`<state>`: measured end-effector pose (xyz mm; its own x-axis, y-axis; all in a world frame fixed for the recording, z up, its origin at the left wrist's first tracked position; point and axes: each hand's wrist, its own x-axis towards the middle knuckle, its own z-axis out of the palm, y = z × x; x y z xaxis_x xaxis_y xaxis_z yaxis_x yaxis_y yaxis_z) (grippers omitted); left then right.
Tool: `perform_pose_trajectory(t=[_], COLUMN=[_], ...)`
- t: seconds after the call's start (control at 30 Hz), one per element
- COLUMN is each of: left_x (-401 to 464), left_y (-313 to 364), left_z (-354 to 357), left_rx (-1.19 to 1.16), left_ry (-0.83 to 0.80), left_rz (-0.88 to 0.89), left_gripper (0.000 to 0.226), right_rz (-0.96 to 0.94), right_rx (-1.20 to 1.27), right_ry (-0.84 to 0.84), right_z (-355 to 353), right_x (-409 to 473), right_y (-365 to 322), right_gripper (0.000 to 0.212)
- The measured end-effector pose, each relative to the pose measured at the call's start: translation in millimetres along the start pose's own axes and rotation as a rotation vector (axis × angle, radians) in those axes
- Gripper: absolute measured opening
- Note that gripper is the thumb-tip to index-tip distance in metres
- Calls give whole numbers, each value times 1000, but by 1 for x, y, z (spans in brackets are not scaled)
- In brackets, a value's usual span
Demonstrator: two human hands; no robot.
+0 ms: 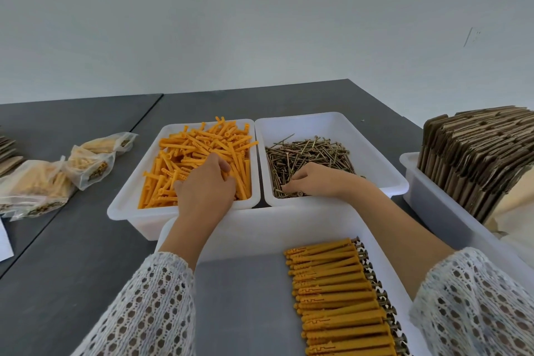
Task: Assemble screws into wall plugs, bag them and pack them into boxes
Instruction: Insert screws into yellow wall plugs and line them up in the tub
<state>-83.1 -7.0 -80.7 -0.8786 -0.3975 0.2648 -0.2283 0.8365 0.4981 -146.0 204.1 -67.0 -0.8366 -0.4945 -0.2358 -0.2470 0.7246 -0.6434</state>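
Grey table (86, 254): trays of orange plugs (202, 153), screws (306, 159), assembled plugs (338, 292).

No legible text; dark printed marks on the filled bags (86, 166) too blurred.

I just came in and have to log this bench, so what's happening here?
A person is assembling screw-and-plug sets. The left hand digs into the tray of orange wall plugs, while the right hand picks among the screws in the neighbouring tray. Finished plugs with screws lie in a row in the near tray. Filled bags sit at the left, flat cartons at the right.
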Motion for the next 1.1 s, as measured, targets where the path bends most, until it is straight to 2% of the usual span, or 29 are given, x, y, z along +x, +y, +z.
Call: perform_pose_trajectory(t=[0.17, 0.27, 0.43, 0.57, 0.67, 0.77, 0.93, 1.1], left_x=[-1, -2, -3, -3, -4, -4, -4, -8], left_y=[1, 3, 4, 4, 6, 6, 7, 9], left_z=[0, -1, 2, 3, 2, 1, 0, -2], left_rx=[-74, -138, -211, -210, -195, -185, -187, -202], left_ry=[103, 189, 221, 134, 98, 74, 79, 156], left_rz=[38, 93, 211, 286, 328, 335, 365, 400], left_gripper=[15, 20, 13, 10, 9, 5, 5, 22], right_rz=[-7, 22, 52, 54, -47, -133, -155, -187], right_rx=[30, 130, 496, 754, 888, 862, 880, 857], right_ry=[69, 230, 511, 691, 661, 618, 639, 665], right_z=[-1, -4, -9, -11, -9, -3, 4, 9], right_x=[-2, -3, -8, -12, -14, -15, -16, -18], right_y=[2, 2, 2, -1, -8, -18, -29, -37], right_gripper=[31, 26, 24, 28, 26, 25, 39, 38])
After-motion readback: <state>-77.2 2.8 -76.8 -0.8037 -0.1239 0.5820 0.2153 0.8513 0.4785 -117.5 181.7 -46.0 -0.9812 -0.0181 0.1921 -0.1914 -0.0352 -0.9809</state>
